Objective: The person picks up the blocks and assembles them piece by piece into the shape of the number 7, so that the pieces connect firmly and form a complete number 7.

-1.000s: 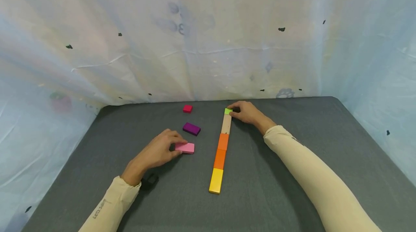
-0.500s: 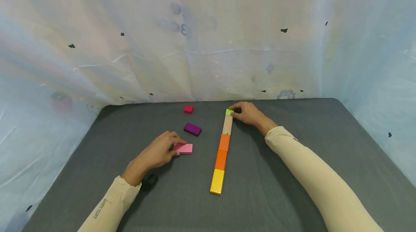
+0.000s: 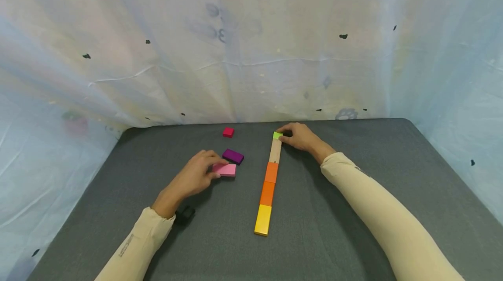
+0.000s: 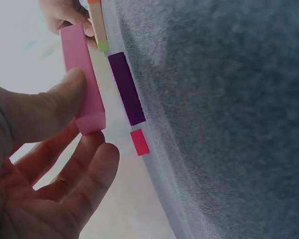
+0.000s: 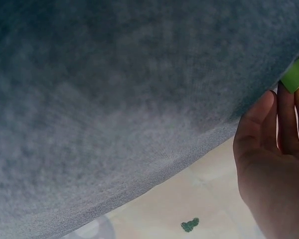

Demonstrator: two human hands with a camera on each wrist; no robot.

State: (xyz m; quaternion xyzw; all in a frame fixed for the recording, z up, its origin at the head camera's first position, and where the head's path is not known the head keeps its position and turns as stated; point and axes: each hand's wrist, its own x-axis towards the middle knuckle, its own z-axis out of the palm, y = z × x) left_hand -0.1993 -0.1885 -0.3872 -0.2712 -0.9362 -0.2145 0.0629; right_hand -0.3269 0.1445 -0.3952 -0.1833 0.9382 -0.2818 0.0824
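Observation:
My left hand [image 3: 195,173] pinches a pink rectangular block [image 3: 225,170] between thumb and fingers. In the left wrist view the pink block [image 4: 84,74] is held up off the table, tilted lengthwise. Just beyond it lies a purple block [image 3: 233,157], with a small red block [image 3: 228,132] farther back. At the far end of a straight row, my right hand [image 3: 300,136] holds a small green block [image 3: 277,135] with thumb and index finger. Towards me the row continues with a natural wood block [image 3: 275,150], two orange blocks [image 3: 269,182] and a yellow block [image 3: 263,220].
Dark grey cloth covers the table [image 3: 314,228]. A pale printed curtain [image 3: 255,53] hangs along its back edge and both sides. Under my left wrist a small black shape [image 3: 185,214] shows by the sleeve.
My left hand has moved away from me with the pink block, lifting it close to the purple block. The right hand stays at the green block.

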